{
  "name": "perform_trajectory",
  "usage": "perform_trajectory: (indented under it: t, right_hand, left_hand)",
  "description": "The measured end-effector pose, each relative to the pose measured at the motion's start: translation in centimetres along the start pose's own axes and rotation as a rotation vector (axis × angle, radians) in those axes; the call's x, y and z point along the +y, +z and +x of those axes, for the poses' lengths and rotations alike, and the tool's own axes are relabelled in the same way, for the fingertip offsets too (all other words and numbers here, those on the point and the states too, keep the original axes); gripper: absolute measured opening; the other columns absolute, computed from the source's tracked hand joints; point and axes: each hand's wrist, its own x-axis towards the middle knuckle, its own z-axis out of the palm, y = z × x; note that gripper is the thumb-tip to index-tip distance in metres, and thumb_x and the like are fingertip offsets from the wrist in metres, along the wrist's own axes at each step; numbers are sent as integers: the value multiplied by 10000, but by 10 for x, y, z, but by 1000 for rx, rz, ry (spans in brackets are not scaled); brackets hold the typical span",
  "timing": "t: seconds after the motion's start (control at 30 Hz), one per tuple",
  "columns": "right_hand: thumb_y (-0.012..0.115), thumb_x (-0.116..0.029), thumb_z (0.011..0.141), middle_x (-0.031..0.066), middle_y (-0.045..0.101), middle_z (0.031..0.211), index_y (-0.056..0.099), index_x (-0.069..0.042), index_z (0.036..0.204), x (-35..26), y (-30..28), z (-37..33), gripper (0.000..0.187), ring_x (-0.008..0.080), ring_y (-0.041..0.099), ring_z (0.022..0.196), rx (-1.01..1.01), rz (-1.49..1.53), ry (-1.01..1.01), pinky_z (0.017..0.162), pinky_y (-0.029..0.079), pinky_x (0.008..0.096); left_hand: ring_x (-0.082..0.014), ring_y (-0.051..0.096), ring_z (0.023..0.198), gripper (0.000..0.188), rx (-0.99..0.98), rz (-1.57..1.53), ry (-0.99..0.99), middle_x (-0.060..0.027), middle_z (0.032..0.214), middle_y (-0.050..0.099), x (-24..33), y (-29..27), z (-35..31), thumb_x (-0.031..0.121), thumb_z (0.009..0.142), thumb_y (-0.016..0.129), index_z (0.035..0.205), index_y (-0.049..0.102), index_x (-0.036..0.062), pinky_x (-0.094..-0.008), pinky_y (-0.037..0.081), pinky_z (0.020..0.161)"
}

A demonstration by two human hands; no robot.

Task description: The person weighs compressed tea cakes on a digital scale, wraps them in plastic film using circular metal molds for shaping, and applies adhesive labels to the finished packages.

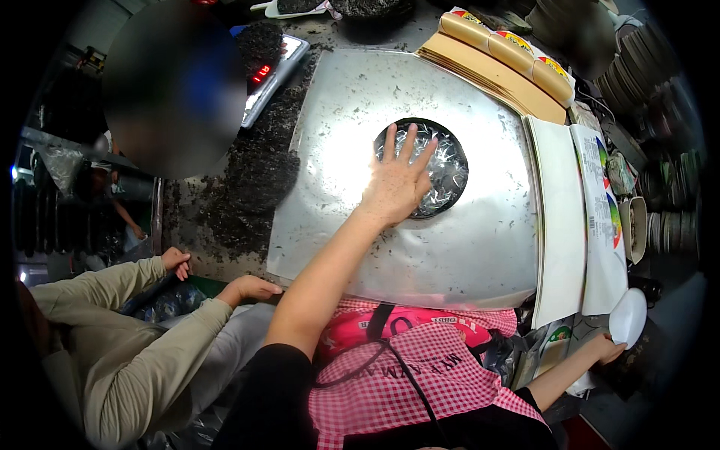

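Note:
My left hand (397, 184) is stretched over the metal sheet, fingers spread. Its fingertips rest on a round dark disc (452, 180) that has a black rim and shiny, whitish streaks, perhaps under clear plastic. The palm and fingers cover part of that disc, so I cannot tell whether it is a dish or a wrapped cake. Off the table's right side, my right hand (606, 349) grips a white oval dish-like piece (628, 319) by its lower edge. The silvery sheet (337, 150) under the disc carries scattered dark crumbs.
Dark loose flakes (259, 172) cover the table left of the sheet. A scale (276, 79) with a red display bears a dark heap. Brown paper packs (495, 67) and white sheets (559, 217) line the right. At left sits a person in a beige sleeve (165, 360).

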Motion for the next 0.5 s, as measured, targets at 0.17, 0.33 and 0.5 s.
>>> perform_trajectory:
  t: [0.17,0.33,0.5]
  right_hand:
    - [485,-233,928,116,419,1441,363,-34,1408,-7,194,-195,533,269,454,1286,-576,316,221,1129,299,435]
    - [758,-193,682,202,417,1435,353,17,1418,-36,337,-337,866,316,467,1294,-1555,-387,-803,971,459,410]
    - [585,-488,851,188,272,1537,346,-16,1446,-43,351,-372,795,311,250,1433,-1756,-792,-986,1123,150,608]
  left_hand:
    - [-378,82,1462,773,-9,-88,-127,-218,1576,105,-9,3,-6,378,932,472,1511,123,4,-582,186,1127]
    - [-370,305,1379,917,-22,-471,-368,-257,1479,316,-27,-32,-6,358,807,690,1474,205,-44,-452,287,1123]
    - [-347,409,1306,893,179,-542,-392,-220,1393,429,-37,4,-20,201,731,746,1446,270,-43,-417,356,1083]
